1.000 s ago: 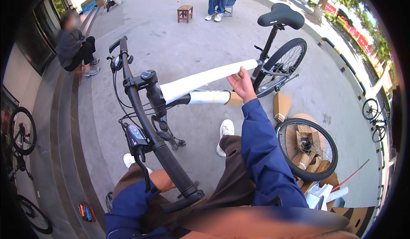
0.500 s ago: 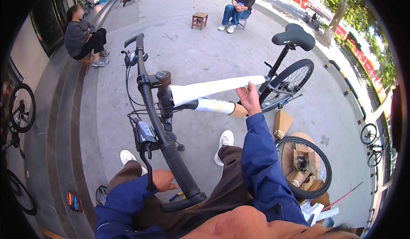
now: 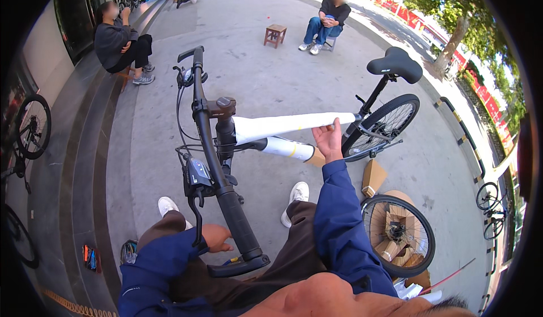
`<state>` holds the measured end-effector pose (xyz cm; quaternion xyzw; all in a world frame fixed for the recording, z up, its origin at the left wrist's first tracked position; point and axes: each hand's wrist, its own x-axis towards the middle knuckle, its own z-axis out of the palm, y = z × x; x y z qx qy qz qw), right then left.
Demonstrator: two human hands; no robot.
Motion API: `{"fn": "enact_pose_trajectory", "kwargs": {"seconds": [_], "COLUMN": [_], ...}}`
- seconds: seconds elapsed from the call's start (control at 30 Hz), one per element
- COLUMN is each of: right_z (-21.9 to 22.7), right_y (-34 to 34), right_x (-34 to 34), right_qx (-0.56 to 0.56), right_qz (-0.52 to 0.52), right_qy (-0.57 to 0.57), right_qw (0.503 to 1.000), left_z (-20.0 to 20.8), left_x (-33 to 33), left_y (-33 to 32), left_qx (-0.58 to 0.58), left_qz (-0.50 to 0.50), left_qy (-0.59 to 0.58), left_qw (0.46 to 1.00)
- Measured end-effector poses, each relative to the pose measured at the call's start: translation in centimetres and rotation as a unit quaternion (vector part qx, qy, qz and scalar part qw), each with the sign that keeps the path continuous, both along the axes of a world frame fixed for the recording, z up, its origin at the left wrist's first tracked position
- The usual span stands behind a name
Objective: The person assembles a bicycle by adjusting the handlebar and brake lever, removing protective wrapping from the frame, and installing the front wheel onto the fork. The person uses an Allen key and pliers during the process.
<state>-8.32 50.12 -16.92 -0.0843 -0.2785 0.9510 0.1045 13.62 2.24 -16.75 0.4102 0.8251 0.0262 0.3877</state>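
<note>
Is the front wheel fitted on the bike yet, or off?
Off, it appears. A loose wheel lies flat on cardboard by the right hand side; the fork end is hidden behind the handlebar.

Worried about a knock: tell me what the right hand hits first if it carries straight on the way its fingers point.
The right hand already touches the white-wrapped top tube; straight past it, probably open pavement, though depth is unclear.
</note>
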Motion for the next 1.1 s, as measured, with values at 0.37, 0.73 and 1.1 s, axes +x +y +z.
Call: {"fn": "enact_pose_trajectory", "kwargs": {"seconds": [0.37, 0.73, 1.1], "right_z": [-0.8, -0.8, -0.6], "right_y": [-3.3, -3.3, -3.3], "right_x": [-2.4, -1.5, -2.0], "right_qx": [-0.066, -0.06, -0.054], "right_qz": [-0.138, -0.116, -0.132], "right_qy": [0.038, 0.017, 0.073], "right_qw": [0.987, 0.991, 0.987], "left_z": [-2.1, 2.8, 1.9], "left_x": [-0.3, 0.5, 0.2], "left_y": [-0.3, 0.6, 0.5], "left_qx": [0.049, 0.043, 0.092], "left_qz": [-0.002, 0.053, 0.017], "left_qy": [0.009, -0.042, -0.006], "left_qw": [0.999, 0.997, 0.996]}}
